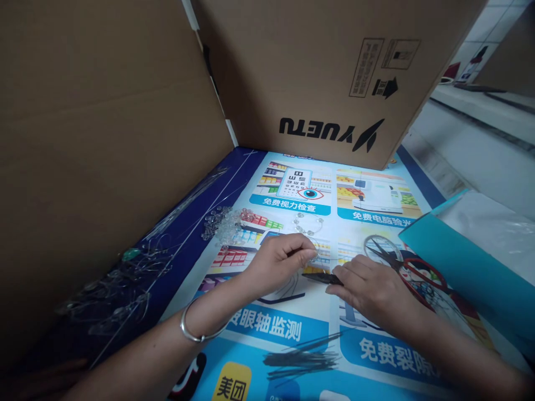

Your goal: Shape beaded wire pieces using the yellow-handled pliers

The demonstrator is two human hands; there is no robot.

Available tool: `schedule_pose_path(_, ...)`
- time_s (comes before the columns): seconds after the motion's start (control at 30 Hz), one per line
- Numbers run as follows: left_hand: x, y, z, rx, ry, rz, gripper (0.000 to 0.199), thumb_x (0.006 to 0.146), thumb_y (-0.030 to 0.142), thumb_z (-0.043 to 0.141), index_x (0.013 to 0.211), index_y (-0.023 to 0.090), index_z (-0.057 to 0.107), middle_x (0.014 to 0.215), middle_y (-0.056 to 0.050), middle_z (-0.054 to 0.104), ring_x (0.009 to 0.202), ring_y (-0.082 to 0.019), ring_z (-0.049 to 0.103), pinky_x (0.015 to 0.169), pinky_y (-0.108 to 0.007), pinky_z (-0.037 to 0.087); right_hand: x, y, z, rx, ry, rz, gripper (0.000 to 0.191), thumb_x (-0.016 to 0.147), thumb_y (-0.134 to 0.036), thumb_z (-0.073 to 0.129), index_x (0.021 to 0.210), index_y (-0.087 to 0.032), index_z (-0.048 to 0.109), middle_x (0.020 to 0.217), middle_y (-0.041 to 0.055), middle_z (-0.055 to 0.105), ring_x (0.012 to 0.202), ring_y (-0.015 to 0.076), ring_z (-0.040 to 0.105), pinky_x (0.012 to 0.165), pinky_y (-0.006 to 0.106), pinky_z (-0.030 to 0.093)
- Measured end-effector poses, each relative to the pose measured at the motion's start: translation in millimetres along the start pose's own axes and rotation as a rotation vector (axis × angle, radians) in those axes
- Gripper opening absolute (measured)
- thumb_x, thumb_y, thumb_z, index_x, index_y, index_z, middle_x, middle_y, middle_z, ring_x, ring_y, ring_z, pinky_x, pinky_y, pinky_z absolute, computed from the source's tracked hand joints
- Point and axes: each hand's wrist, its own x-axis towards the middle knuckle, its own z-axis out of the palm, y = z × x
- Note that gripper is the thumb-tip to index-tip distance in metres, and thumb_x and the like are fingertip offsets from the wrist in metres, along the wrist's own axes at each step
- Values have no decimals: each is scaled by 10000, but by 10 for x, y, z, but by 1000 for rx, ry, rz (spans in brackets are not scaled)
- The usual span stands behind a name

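My left hand is closed in a pinch on a thin wire, very fine and partly hidden by the fingers. Close beside it, my right hand grips dark pointed pliers, their tip toward the left hand; the handles are hidden in the palm. Just beyond the left fingertips lies a loop of clear beads on the printed sheet. A pile of loose clear beads sits farther left.
Red-handled scissors lie right of my right hand, near a teal box. Dark wire pieces lie in front. Tangled clear strands run along the left. Cardboard panels stand behind and left. Part of another hand shows lower left.
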Motion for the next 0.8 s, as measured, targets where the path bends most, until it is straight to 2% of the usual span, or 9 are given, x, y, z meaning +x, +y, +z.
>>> schedule_pose_path(0.2, 1, 20, -11, 85, -19, 106, 139, 827, 212, 508, 778, 156, 626, 723, 0, 631, 665, -93, 557, 605, -201, 403, 11, -1, 10, 191, -123, 132, 365, 891, -458, 355, 884, -194, 607, 789, 51, 630, 791, 190, 564, 679, 296, 389)
schedule_pose_path(0.33, -7, 12, 4, 101, -34, 157, 139, 831, 207, 507, 792, 161, 633, 734, 0, 641, 676, -88, 569, 614, -194, 411, 35, 9, -12, 278, -215, 173, 408, 894, -487, 315, 849, -204, 605, 798, 40, 636, 789, 187, 575, 674, 290, 387)
schedule_pose_path(0.5, -6, 11, 29, 126, -70, 187, 139, 834, 210, 503, 806, 167, 632, 764, -5, 657, 701, -93, 581, 623, -191, 416, 44, 5, -24, 319, -265, 196, 404, 890, -498, 311, 873, -227, 610, 821, 25, 643, 788, 183, 576, 663, 284, 387)
schedule_pose_path(0.6, 28, -20, -5, 191, -86, 132, 156, 845, 232, 476, 799, 179, 616, 753, 2, 647, 690, -99, 572, 615, -202, 404, 44, -1, 10, 283, -226, 213, 379, 881, -491, 342, 928, -224, 607, 872, 40, 634, 843, 196, 557, 691, 292, 394)
schedule_pose_path(0.7, 86, -125, -118, 323, -44, -10, 175, 857, 271, 431, 834, 197, 588, 722, 5, 627, 654, -114, 553, 581, -218, 380, 50, 1, 52, 222, -169, 241, 349, 875, -467, 374, 947, -213, 602, 892, 53, 621, 880, 205, 533, 721, 302, 398)
schedule_pose_path(0.8, 144, -287, -270, 493, -69, -161, 168, 839, 310, 435, 877, 202, 559, 680, -4, 613, 592, -133, 536, 519, -226, 340, 53, 16, 80, 154, -149, 254, 329, 878, -442, 382, 919, -210, 612, 852, 57, 618, 874, 206, 530, 729, 306, 398)
